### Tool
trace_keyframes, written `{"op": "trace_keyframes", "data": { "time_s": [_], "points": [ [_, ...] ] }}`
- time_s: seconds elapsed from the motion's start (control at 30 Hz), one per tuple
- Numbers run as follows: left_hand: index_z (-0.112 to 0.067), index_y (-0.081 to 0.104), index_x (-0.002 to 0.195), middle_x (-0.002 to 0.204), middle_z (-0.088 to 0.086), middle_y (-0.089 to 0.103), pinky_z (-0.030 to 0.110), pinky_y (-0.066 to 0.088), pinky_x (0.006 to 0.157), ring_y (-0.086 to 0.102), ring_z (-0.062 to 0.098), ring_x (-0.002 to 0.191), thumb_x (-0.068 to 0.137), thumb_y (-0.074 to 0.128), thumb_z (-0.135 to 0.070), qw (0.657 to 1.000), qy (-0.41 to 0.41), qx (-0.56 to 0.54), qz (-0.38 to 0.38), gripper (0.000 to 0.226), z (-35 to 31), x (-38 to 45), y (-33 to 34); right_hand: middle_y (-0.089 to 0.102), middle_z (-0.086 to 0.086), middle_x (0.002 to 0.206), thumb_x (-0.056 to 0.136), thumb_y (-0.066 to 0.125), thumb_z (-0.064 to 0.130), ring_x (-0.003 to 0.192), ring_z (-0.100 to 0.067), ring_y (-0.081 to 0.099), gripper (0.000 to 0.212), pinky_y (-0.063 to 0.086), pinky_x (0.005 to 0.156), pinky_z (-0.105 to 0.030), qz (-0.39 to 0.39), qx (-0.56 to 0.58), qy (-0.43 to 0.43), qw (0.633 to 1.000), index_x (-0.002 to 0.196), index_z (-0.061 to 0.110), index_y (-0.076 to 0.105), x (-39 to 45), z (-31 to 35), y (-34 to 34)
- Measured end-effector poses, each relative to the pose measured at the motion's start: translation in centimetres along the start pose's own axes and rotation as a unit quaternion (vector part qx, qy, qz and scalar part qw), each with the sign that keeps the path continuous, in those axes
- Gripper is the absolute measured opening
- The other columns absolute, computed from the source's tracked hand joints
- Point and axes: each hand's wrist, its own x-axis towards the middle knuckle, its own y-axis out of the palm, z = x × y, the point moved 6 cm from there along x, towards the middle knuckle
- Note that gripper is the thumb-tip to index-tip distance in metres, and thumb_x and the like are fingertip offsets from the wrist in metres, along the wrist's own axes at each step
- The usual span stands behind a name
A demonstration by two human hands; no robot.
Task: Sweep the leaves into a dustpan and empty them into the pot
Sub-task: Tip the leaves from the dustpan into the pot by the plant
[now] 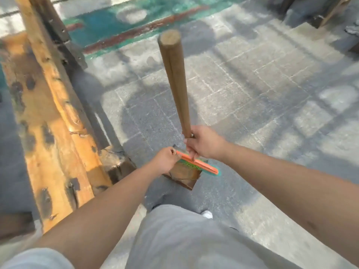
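Broom gripped by right hand, dustpan under left hand.

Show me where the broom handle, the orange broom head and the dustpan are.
broom handle (175,80): head view, mid shaft.
orange broom head (202,165): head view, plastic bar.
dustpan (184,176): head view, brown floor of the pan.

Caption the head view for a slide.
Right hand grips broom handle; left hand steadies brown dustpan on paving.

right hand grips broom handle — left hand holds dustpan | paved floor
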Motion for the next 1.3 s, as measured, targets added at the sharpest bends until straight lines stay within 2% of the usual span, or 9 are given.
{"op": "trace_keyframes", "data": {
  "time_s": [0.2, 0.33, 0.4, 0.53, 0.67, 0.83, 1.03, 1.13, 1.3],
  "points": [
    [-0.016, 0.046, 0.065, 0.052, 0.0, 0.045, 0.027, 0.034, 0.046, 0.043, 0.011, 0.043, 0.097, 0.047, -0.033, 0.999, 0.023, 0.002, -0.036, 0.036, -1.7, 5.9, -5.3, 0.072, -0.012, 0.075, 0.089, 0.058, 0.026, 0.074, -0.027, 0.066, 0.019, 0.054, 0.071, -0.041, 0.059, -0.238, -0.158, 0.957, 0.074, 0.015, 0.054, 9.2, 6.2, -1.5],
    [-0.03, 0.052, 0.051, 0.039, -0.008, 0.044, 0.009, 0.03, 0.035, 0.045, -0.002, 0.036, 0.097, 0.049, -0.025, 0.996, 0.039, -0.007, -0.074, 0.046, -1.7, 9.8, -9.0, 0.073, -0.014, 0.075, 0.088, 0.061, 0.029, 0.078, -0.029, 0.067, 0.024, 0.052, 0.072, -0.041, 0.105, -0.285, -0.21, 0.929, 0.081, 0.006, 0.064, 15.9, 9.4, -0.2],
    [-0.031, 0.055, 0.066, 0.046, -0.011, 0.047, 0.008, 0.034, 0.042, 0.05, -0.002, 0.046, 0.097, 0.048, -0.018, 0.995, 0.033, -0.035, -0.087, 0.035, -1.4, 11.3, -11.3, 0.072, -0.012, 0.072, 0.086, 0.063, 0.029, 0.075, -0.028, 0.067, 0.023, 0.054, 0.07, -0.041, 0.132, -0.307, -0.224, 0.916, 0.078, 0.008, 0.065, 19.5, 10.8, 0.4],
    [-0.016, 0.062, 0.076, 0.073, 0.012, 0.058, 0.032, 0.044, 0.065, 0.054, 0.023, 0.068, 0.097, 0.05, -0.019, 0.997, 0.007, -0.013, -0.071, 0.024, -1.0, 13.3, -13.6, 0.069, -0.009, 0.068, 0.081, 0.065, 0.033, 0.068, -0.026, 0.065, 0.022, 0.053, 0.061, -0.036, 0.154, -0.333, -0.246, 0.897, 0.073, 0.012, 0.066, 24.0, 12.1, 0.6],
    [-0.006, 0.066, 0.098, 0.099, 0.014, 0.067, 0.038, 0.049, 0.081, 0.062, 0.028, 0.091, 0.093, 0.051, -0.017, 0.99, -0.008, 0.058, -0.132, 0.02, -1.0, 14.6, -16.5, 0.05, 0.006, 0.048, 0.074, 0.07, 0.039, 0.054, -0.017, 0.053, 0.036, 0.028, 0.042, -0.024, 0.187, -0.343, -0.274, 0.879, 0.051, 0.024, 0.047, 28.4, 14.1, 1.8],
    [-0.014, 0.066, 0.102, 0.099, 0.01, 0.069, 0.038, 0.051, 0.081, 0.064, 0.028, 0.09, 0.086, 0.046, -0.002, 0.979, -0.077, 0.069, -0.174, 0.029, 0.5, 17.4, -17.6, 0.047, 0.009, 0.052, 0.075, 0.069, 0.045, 0.062, -0.018, 0.055, 0.042, 0.031, 0.046, -0.021, 0.252, -0.367, -0.33, 0.833, 0.052, 0.024, 0.041, 34.1, 15.1, 4.6],
    [-0.023, 0.068, 0.101, 0.097, 0.012, 0.066, 0.042, 0.054, 0.076, 0.064, 0.034, 0.09, 0.082, 0.053, -0.003, 0.952, -0.155, 0.155, -0.213, 0.032, 1.8, 20.5, -18.1, 0.072, -0.011, 0.081, 0.079, 0.064, 0.052, 0.085, -0.03, 0.068, 0.037, 0.041, 0.061, -0.027, 0.292, -0.412, -0.425, 0.752, 0.084, 0.016, 0.07, 38.8, 13.5, 7.9],
    [-0.026, 0.068, 0.096, 0.106, 0.006, 0.064, 0.037, 0.053, 0.08, 0.062, 0.03, 0.101, 0.082, 0.059, -0.01, 0.929, -0.21, 0.188, -0.242, 0.023, 3.0, 20.7, -18.4, 0.073, -0.012, 0.083, 0.078, 0.067, 0.049, 0.086, -0.031, 0.068, 0.036, 0.05, 0.068, -0.032, 0.317, -0.401, -0.445, 0.736, 0.085, 0.014, 0.07, 40.4, 13.4, 10.5],
    [-0.027, 0.063, 0.094, 0.099, 0.001, 0.067, 0.032, 0.044, 0.074, 0.062, 0.027, 0.1, 0.089, 0.051, -0.016, 0.896, -0.286, 0.231, -0.247, 0.017, 4.7, 20.5, -17.8, 0.071, -0.009, 0.072, 0.076, 0.066, 0.056, 0.074, -0.03, 0.069, 0.038, 0.043, 0.057, -0.027, 0.336, -0.415, -0.466, 0.706, 0.075, 0.018, 0.068, 41.0, 12.6, 14.5]
  ]
}}
